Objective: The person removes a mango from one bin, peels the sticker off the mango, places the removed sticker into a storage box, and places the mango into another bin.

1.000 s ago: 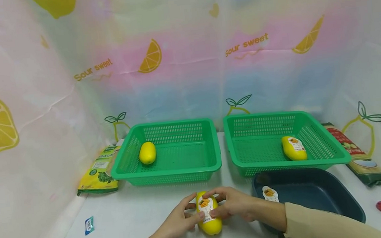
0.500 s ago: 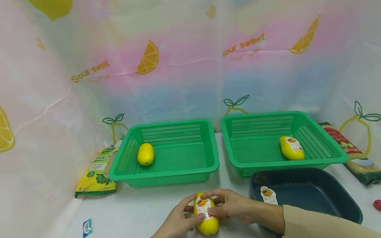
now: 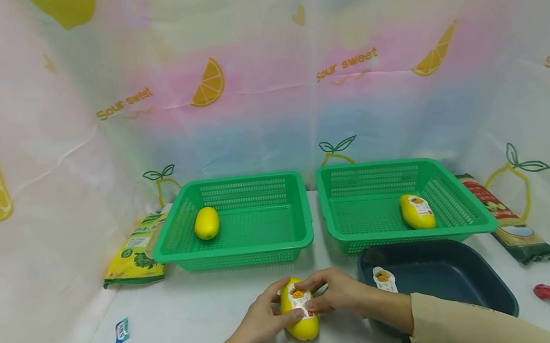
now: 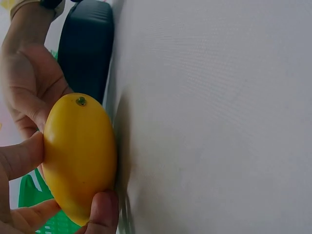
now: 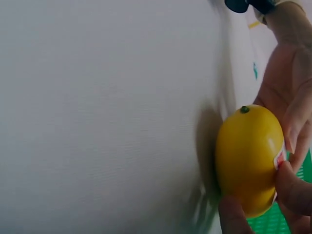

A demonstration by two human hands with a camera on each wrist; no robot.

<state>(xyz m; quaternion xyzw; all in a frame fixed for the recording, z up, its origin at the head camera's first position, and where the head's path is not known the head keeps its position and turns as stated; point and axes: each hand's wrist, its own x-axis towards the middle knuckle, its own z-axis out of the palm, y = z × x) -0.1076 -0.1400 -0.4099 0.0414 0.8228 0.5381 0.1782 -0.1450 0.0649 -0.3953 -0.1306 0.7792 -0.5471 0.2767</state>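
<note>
A yellow mango (image 3: 305, 331) with a white picture sticker (image 3: 299, 300) on its upper side is between my two hands at the front of the table. My left hand (image 3: 263, 317) grips its left side, the thumb near the sticker's lower edge. From the right, my right hand (image 3: 335, 292) holds the same mango, its fingertips touching the sticker. The left wrist view shows the mango (image 4: 80, 151) stem end uppermost; the right wrist view shows the mango (image 5: 248, 156) with its sticker edge turned away. Whether it touches the table is hard to tell.
Behind the hands stand two green baskets, left (image 3: 257, 249) and right (image 3: 410, 234), each holding one mango. A dark blue basin (image 3: 451, 273) sits right, partly under my right forearm, with another sticker (image 3: 384, 280). Food bags (image 3: 136, 256), a small packet (image 3: 122, 331) and a lollipop (image 3: 544, 292) lie around.
The head view has shifted slightly, so the surroundings appear further left. Both hands keep hold of the mango, which has turned a little, and the left thumb sits slightly further right.
</note>
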